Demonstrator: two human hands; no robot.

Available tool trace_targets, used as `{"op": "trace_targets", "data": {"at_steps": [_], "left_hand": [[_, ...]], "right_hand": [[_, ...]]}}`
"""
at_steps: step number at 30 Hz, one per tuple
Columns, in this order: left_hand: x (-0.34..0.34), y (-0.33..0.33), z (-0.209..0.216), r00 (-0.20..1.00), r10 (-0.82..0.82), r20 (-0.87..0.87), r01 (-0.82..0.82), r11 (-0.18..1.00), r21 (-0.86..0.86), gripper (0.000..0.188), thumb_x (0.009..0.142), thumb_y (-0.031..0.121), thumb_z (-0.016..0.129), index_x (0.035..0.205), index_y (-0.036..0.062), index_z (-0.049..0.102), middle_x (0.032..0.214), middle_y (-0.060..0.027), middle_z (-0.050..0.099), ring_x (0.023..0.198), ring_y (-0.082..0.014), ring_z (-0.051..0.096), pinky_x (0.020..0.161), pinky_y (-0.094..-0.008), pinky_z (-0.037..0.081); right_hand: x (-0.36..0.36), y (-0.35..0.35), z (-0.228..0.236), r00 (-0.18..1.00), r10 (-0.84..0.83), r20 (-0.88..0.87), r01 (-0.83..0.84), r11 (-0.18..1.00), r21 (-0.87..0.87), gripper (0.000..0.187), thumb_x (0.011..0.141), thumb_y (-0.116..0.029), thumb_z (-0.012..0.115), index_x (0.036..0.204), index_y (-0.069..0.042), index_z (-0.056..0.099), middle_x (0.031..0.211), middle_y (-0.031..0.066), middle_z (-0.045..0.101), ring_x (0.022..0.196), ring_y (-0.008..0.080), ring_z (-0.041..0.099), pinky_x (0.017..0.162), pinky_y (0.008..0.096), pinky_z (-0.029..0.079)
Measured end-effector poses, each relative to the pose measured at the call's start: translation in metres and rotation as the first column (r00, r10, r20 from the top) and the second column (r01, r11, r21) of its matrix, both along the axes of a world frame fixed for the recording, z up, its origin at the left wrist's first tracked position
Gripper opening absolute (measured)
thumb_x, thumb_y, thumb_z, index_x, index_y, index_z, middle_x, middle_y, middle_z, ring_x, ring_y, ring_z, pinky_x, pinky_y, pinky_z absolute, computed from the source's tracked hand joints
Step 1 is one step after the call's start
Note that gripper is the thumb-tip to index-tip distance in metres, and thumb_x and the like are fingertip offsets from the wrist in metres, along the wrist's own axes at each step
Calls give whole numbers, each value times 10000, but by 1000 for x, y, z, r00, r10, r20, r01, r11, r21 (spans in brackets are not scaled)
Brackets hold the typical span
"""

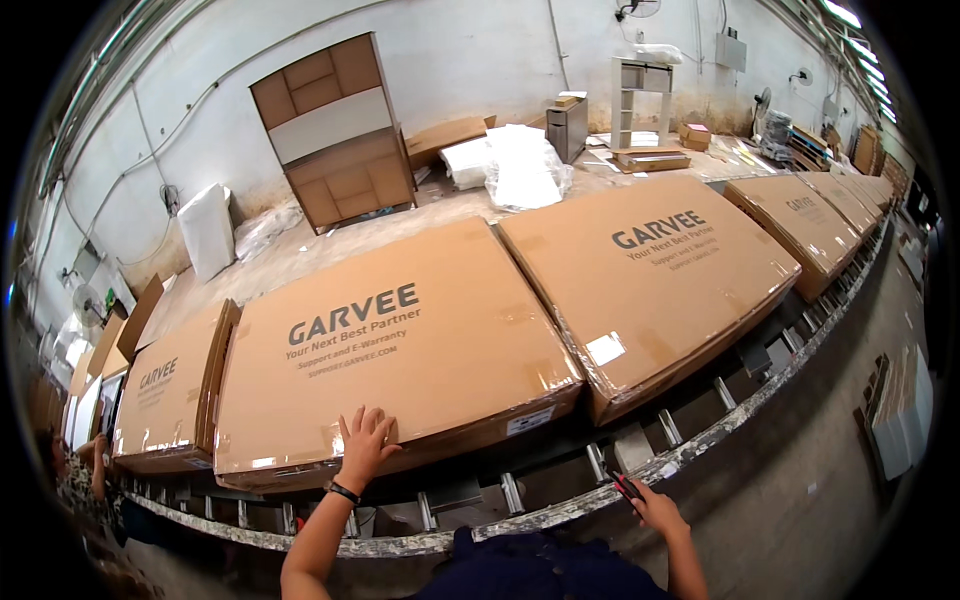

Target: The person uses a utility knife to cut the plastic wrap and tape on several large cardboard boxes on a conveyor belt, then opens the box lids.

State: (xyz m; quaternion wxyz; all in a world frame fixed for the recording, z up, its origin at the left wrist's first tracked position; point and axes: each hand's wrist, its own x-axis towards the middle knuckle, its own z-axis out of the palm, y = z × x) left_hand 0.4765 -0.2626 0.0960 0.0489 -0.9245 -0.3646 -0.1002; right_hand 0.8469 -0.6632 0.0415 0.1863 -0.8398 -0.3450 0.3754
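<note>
A large, flat brown cardboard box lies on the roller conveyor in front of me. My left hand rests on its top near the front edge, fingers spread, with a dark band at the wrist. Clear tape shines at the box's corners, and a white label is stuck on its front side. Down to the right, my right hand is closed around a slim black-and-red utility knife, held over the conveyor's near rail. The tip of the knife is too small to make out.
Another large box adjoins on the right, with more boxes beyond it. To the left stands a box, near another person's hand. A brown-backed cabinet and white foam wrap stand behind the line. Stacked panels lie at right.
</note>
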Motion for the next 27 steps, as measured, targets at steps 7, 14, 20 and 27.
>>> {"op": "trace_targets", "data": {"at_steps": [7,14,20,27], "left_hand": [[19,-10,-32,844,-23,536,-187,924,334,106,811,207,637,915,229,645,1099,9,596,1200,-271,444,1077,-592,9],[90,135,184,614,-314,724,-426,640,639,262,963,281,416,1141,149,555,1339,-140,390,1291,-380,262,1050,-505,154],[119,280,336,713,-278,643,-548,350,759,272,924,363,458,1149,234,540,1207,-22,461,1256,-266,350,927,-665,198],[119,272,337,673,-251,696,-643,268,718,162,921,208,468,944,97,585,1012,-123,562,1022,-303,503,873,-449,382]], "right_hand": [[-71,49,-15,984,-104,-141,138,956,259,489,904,-160,509,1369,-152,360,773,81,651,543,153,611,557,296,491],[-96,108,7,996,-63,-60,84,887,455,490,891,-199,539,1353,-164,379,764,76,667,612,203,641,575,317,492],[-92,104,-18,898,-440,-16,346,683,643,458,869,-107,541,1311,-84,423,727,86,667,537,159,623,502,289,486],[-64,118,-20,700,-661,-268,580,309,754,360,897,-124,510,1238,-24,451,732,84,627,521,126,573,489,270,474]]}}
